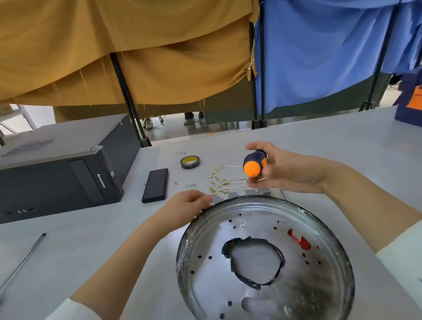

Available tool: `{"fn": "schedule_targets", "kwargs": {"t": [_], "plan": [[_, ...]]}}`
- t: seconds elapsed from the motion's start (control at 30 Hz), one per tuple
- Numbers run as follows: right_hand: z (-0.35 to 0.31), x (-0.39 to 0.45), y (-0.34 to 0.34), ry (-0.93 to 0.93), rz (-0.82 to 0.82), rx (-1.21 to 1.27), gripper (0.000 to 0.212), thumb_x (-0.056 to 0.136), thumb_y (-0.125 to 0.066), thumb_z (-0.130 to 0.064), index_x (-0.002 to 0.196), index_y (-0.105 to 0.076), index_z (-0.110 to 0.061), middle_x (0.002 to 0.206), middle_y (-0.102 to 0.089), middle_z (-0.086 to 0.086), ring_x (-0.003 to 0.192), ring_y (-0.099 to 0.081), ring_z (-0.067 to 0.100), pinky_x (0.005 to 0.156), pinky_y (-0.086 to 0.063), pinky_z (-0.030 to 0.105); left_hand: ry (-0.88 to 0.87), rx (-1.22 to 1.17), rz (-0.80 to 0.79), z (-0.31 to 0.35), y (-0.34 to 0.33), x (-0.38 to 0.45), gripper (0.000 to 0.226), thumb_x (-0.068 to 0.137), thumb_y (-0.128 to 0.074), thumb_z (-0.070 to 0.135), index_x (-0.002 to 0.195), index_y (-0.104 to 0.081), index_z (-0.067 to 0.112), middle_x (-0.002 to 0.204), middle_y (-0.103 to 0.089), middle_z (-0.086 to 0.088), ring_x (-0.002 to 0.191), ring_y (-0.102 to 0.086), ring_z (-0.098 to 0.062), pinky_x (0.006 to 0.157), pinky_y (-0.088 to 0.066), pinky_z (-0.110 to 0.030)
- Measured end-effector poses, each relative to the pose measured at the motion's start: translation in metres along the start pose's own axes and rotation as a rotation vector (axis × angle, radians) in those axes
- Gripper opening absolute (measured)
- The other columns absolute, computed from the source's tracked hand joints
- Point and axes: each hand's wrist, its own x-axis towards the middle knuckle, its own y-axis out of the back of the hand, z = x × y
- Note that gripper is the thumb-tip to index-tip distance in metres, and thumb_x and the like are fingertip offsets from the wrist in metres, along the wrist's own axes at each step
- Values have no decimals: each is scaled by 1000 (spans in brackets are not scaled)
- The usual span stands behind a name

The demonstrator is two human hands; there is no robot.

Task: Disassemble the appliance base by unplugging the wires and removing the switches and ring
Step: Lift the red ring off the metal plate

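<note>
The round metal appliance base (317, 230) lies open side up on the table in front of me. A ring of black tape (277, 251) rims its centre hole, and a red part (299, 241) shows through a slot. My left hand (190, 203) grips the base's far-left rim. My right hand (280, 171) holds a stubby screwdriver (254, 163) with an orange and dark handle above the table behind the base. White wires with brass terminals (222, 181) lie loose behind the rim, next to several grey switches (233, 195).
A black computer case (51, 171) lies at the left. A dark flat device (155, 185), a tape roll (190, 161) and small screws (190, 185) lie behind the base. A long screwdriver (15, 268) lies at the near left, a blue toolbox (418, 105) at the far right.
</note>
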Motion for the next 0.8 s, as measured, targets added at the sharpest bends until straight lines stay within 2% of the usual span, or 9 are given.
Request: {"fn": "schedule_targets", "kwargs": {"t": [0.07, 0.1, 0.2, 0.23, 0.3, 0.4, 0.5, 0.6, 0.8], "plan": [[-2, -10, 0, -12, 19, 193, 115, 31, -87, -62, 128, -45, -16, 104, -57, 11, 94, -59, 28, 93, -53, 41, -10, 158, 6, 1, -10, -9, 30, 90, -55, 47, 106, -65, 25, 102, -66, 7, 88, -60, -9, 75, -46, -19], [0, -13, -1, -26, 66, 251, 100, 42, -81, -64, 123, -50, -13, 99, -57, 12, 89, -61, 29, 89, -55, 42, -25, 242, 20, 1, -15, -12, 30, 91, -55, 44, 113, -62, 25, 109, -64, 7, 93, -58, -10, 78, -43, -19], [10, -17, 8, -98, 332, 389, 25, 88, -65, -31, 106, -59, -15, 91, -48, 12, 70, -57, 23, 63, -60, 37, -44, 279, 38, 2, -22, -17, 35, 94, -54, 31, 128, -54, 23, 124, -57, 3, 101, -52, -11, 87, -36, -20], [15, -19, 14, -156, 426, 345, 14, 93, -58, -16, 107, -60, -18, 93, -46, 12, 70, -54, 23, 57, -58, 34, -38, 268, 35, 3, -23, -18, 35, 94, -54, 29, 128, -53, 23, 125, -57, 3, 102, -52, -12, 87, -35, -21], [30, -26, 38, -291, 538, 38, 35, 91, -51, -6, 120, -54, -25, 101, -48, 12, 74, -52, 24, 54, -53, 32, -21, 255, 32, 2, -23, -20, 36, 93, -55, 30, 129, -53, 24, 126, -57, 3, 102, -52, -12, 87, -35, -21], [56, -42, 60, -406, 606, -570, 57, 89, -52, -10, 138, -31, -29, 99, -51, 7, 70, -52, 22, 54, -42, 27, -11, 235, 55, 2, -24, -22, 37, 93, -56, 29, 130, -53, 23, 128, -56, 1, 101, -51, -11, 86, -33, -20], [91, -50, 72, -448, 652, -981, 54, 89, -48, -13, 139, -29, -18, 105, -52, 5, 80, -51, 24, 62, -37, 30, -9, 223, 68, 3, -24, -23, 39, 93, -56, 28, 131, -52, 23, 130, -54, 0, 101, -48, -9, 87, -31, -20], [113, -50, 74, -492, 691, -1114, 37, 89, -45, -18, 126, -39, -19, 119, -49, 7, 87, -48, 24, 70, -38, 32, -7, 235, 71, 4, -25, -24, 38, 93, -56, 29, 130, -53, 23, 130, -55, 1, 101, -48, -10, 87, -32, -20], [115, -44, 71, -547, 649, -1255, 26, 91, -39, -21, 116, -42, -19, 119, -42, 10, 93, -45, 29, 75, -40, 34, -4, 200, 84, 3, -26, -24, 36, 92, -58, 30, 127, -55, 24, 112, -53, 9, 96, -50, -9, 81, -33, -19]]}}
